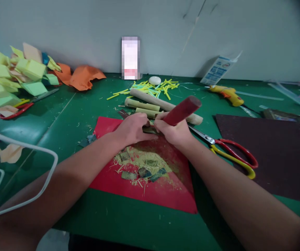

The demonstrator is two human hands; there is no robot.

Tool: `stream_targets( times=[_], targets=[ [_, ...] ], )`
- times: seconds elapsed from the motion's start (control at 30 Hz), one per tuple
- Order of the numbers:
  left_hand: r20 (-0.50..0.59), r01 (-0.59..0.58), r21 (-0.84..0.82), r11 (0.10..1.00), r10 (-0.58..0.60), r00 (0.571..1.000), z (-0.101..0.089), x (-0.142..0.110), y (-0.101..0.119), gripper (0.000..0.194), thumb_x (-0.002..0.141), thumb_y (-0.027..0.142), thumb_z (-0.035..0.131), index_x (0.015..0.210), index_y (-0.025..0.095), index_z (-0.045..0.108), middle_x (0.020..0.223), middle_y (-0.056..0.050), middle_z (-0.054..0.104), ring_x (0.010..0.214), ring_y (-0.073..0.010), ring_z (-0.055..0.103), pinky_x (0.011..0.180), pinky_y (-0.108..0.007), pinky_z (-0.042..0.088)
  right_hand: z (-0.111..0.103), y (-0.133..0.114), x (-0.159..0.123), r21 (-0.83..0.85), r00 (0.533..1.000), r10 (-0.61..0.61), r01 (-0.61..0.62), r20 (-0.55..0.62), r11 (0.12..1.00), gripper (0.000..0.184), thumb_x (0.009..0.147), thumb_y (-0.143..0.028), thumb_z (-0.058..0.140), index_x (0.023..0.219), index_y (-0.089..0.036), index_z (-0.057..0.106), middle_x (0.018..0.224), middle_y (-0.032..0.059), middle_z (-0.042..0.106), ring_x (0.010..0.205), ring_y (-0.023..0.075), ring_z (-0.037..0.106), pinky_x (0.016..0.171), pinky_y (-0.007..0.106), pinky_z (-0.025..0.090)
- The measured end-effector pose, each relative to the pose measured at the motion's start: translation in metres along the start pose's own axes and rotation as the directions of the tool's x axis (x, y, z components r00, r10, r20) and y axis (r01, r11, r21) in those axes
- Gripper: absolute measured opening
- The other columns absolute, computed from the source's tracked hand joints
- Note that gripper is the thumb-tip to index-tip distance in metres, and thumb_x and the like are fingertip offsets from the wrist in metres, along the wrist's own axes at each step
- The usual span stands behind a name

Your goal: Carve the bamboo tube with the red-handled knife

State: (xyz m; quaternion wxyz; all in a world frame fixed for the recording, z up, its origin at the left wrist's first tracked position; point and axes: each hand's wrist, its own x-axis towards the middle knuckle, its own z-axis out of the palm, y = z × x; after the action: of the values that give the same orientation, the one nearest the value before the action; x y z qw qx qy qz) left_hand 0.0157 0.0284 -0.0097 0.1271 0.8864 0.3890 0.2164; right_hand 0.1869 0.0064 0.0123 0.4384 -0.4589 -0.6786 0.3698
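Note:
My left hand (pixel 131 129) is closed around a short greenish piece of bamboo (pixel 150 130), mostly hidden by the fingers. Wrapped round a thick red handle (pixel 182 111), my right hand (pixel 174 130) is right beside it; the tool's working end is out of sight, so its kind does not show. Both hands are over a red sheet (pixel 108 181), on which lie pale shavings (pixel 136 157) and several dark green bamboo chips (pixel 129 175). Just beyond the hands lie cut bamboo lengths (pixel 142 104) and a wooden rod (pixel 163 103).
Scissors (pixel 233 153) with red and yellow handles lie by my right forearm, near a dark board (pixel 265 157). A yellow glue gun (pixel 225 94) is behind. Folded papers (pixel 27 69) and a white cable (pixel 53 157) are at left. A phone (pixel 130 57) leans on the wall.

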Motion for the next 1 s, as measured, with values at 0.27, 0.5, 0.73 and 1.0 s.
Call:
stream_targets(
  times=[0.27, 0.5, 0.73, 1.0],
  targets=[
    [0.007, 0.025, 0.031, 0.999, -0.025, 1.0, -0.0018, -0.0012, 0.0033, 0.036, 0.077, 0.051, 0.078, 0.074, 0.018, 0.062, 0.08, -0.004, 0.058, 0.083, -0.0219, 0.058, 0.071, -0.034, 0.045, 0.0015, 0.0041, 0.0043, -0.06, 0.995, -0.041, 0.036, -0.088, 0.998, 0.018, 0.072, -0.025, 0.056, 0.055, -0.021, 0.049, 0.059, -0.0021, 0.049, 0.061, 0.0132, 0.045, 0.061, 0.031, 0.037],
    [-0.002, 0.028, -0.014, 1.0, -0.028, 1.0, -0.0019, -0.0009, 0.0016, 0.033, 0.076, 0.045, 0.08, 0.073, 0.019, 0.059, 0.079, -0.003, 0.058, 0.082, -0.0218, 0.058, 0.072, -0.035, 0.045, 0.0037, 0.0024, 0.0046, -0.081, 0.996, -0.042, 0.036, -0.073, 0.996, 0.016, 0.071, -0.024, 0.054, 0.056, -0.022, 0.048, 0.057, -0.0027, 0.049, 0.059, 0.0125, 0.043, 0.06, 0.031, 0.037],
    [-0.029, 0.005, -0.068, 0.998, -0.007, 1.0, 0.003, 0.0004, -0.0036, 0.032, 0.079, 0.046, 0.077, 0.072, 0.019, 0.061, 0.077, -0.002, 0.058, 0.079, -0.0193, 0.058, 0.07, -0.034, 0.044, 0.0029, -0.0024, 0.0012, 0.005, 0.999, 0.039, -0.039, -0.014, 0.999, 0.018, 0.065, -0.02, 0.054, 0.05, -0.022, 0.046, 0.05, -0.003, 0.046, 0.053, 0.0121, 0.042, 0.053, 0.03, 0.033],
    [-0.015, 0.03, 0.037, 0.999, -0.029, 0.999, 0.0004, -0.0004, 0.0022, 0.038, 0.074, 0.052, 0.081, 0.073, 0.019, 0.063, 0.081, -0.004, 0.058, 0.084, -0.023, 0.058, 0.072, -0.037, 0.046, 0.0007, 0.0023, 0.006, -0.057, 0.989, 0.01, -0.019, -0.148, 0.998, 0.018, 0.068, -0.021, 0.056, 0.052, -0.022, 0.05, 0.055, -0.0025, 0.05, 0.058, 0.0131, 0.046, 0.056, 0.03, 0.036]
  ],
)
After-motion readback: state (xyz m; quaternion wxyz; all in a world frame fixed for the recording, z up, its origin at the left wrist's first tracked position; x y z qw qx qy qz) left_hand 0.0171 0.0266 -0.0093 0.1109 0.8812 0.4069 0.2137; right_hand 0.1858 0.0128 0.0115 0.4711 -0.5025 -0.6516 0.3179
